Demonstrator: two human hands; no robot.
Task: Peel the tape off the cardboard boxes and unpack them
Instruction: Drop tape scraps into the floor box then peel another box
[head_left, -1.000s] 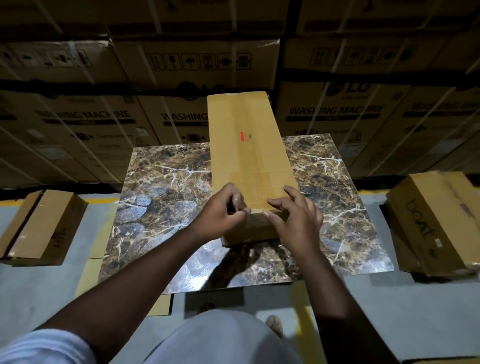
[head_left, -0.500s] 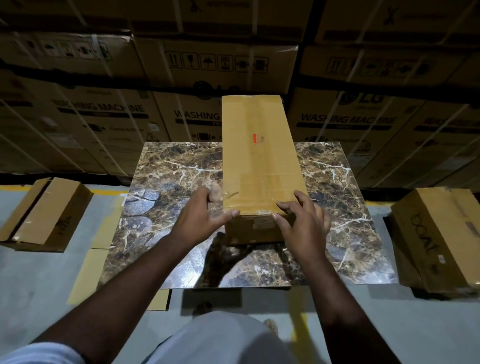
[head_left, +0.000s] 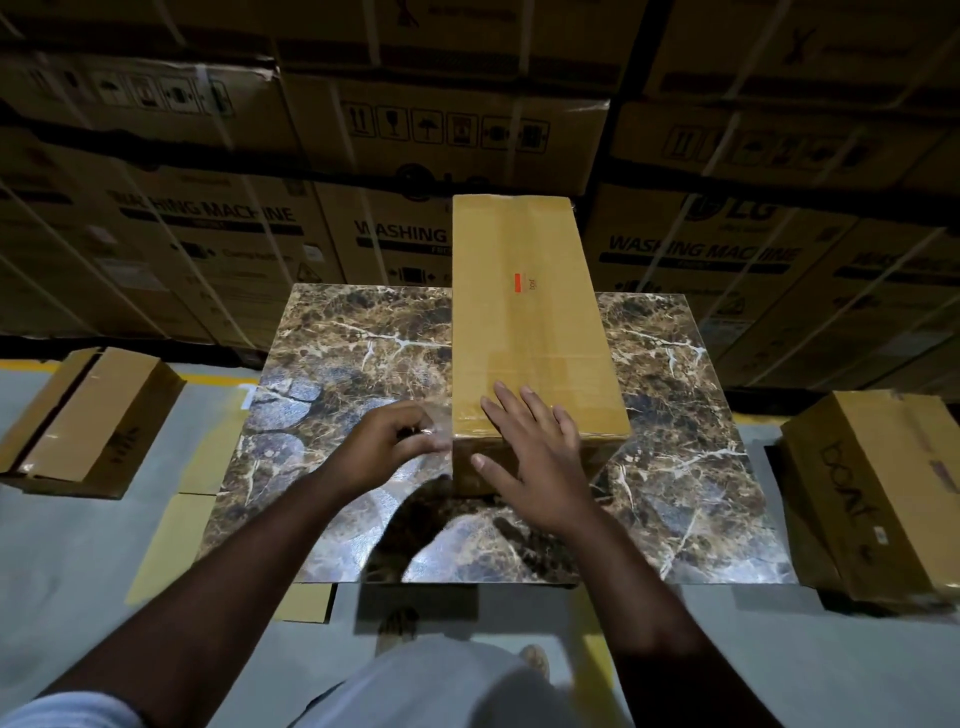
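Note:
A long tan cardboard box (head_left: 524, 312) with a small red label lies lengthwise on a marble-patterned table (head_left: 353, 353), its near end facing me. My right hand (head_left: 535, 457) lies flat with spread fingers over the box's near top edge and front face. My left hand (head_left: 384, 447) is just left of the box's near corner, fingers curled and pinching a strip of clear tape (head_left: 431, 428) that stretches from the box's edge.
A second tan box (head_left: 88, 421) lies on the grey floor at the left, a third box (head_left: 883, 493) printed "boAt" at the right. Stacked washing-machine cartons (head_left: 208, 223) form a wall behind the table. Flat cardboard pieces (head_left: 176, 540) lie by the table's left side.
My left hand has pulled leftward off the box's near corner, drawing clear tape with it. My right hand has slid up and flattened on the box's near end.

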